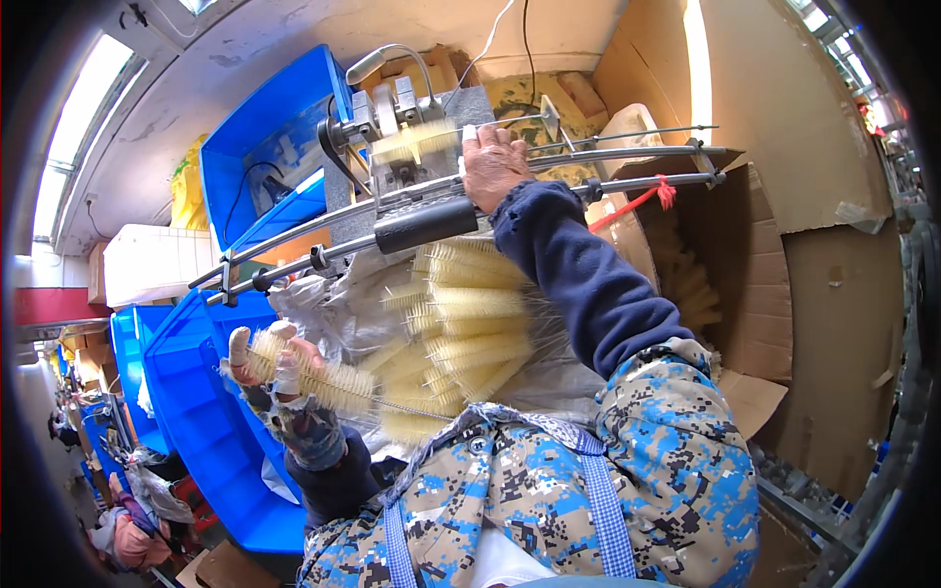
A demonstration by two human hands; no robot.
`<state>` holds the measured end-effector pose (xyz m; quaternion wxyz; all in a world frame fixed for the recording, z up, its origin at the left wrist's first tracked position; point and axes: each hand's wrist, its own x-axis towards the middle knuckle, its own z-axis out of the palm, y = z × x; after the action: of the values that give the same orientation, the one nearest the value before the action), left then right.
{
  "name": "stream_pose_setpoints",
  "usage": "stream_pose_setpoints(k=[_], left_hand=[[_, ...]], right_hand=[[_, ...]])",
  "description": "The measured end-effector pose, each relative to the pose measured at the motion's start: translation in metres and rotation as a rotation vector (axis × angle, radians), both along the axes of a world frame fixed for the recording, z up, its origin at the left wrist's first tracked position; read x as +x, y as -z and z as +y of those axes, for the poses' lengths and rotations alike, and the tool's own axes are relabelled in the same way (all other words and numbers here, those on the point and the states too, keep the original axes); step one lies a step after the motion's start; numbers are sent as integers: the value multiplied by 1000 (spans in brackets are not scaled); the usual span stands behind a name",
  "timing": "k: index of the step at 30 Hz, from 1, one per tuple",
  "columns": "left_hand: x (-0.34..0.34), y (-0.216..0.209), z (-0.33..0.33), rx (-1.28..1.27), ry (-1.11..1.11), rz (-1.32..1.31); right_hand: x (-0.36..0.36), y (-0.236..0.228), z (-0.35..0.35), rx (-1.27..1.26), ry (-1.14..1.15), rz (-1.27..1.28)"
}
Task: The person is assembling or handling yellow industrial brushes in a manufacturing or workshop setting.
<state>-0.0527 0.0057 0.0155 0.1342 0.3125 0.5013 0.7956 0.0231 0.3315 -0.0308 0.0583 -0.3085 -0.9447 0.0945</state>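
1. Pale-yellow bristles stand out round the brush at the machine, which lies across the front of the grey machine, its thin wire running rightward past the worker's fingers.
2. The right hand lies flat, knuckles up, over that wire and the carriage; whether its fingers close on anything cannot be told.
3. The left hand, its fingertips wrapped, curls round and grips a second brush above the lap, its twisted wire stem slanting toward the apron.
4. As for progress, one brush appears to be under work, with another held ready or just set aside; which of the two cannot be told.
5. A heap of brushes rests on a pale plastic sheet, and more brushes lie in the carton at right. Which lot is finished is unclear.
6. The heaped brushes look cylindrical, dense and fairly even, stacked roughly side by side.
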Motion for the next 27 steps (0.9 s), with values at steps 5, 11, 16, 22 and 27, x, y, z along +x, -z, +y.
stream_pose_setpoints(k=[5,11,16,22,27], left_hand=[[1,2,-7,-145,-165,234],[3,-4,-3,-93,-70,65],[3,0,-1,-76,-28,96],[5,-10,-2,-40,-60,-81],[7,-12,14,-15,-12,-78]], right_hand=[[-25,3,-20,-23,-20,-18],[-54,0,-49,-34,-40,18],[-40,-5,-29,-41,-118,-50],[22,6,41,175,-97,46],[32,-3,78,351,88,188]])
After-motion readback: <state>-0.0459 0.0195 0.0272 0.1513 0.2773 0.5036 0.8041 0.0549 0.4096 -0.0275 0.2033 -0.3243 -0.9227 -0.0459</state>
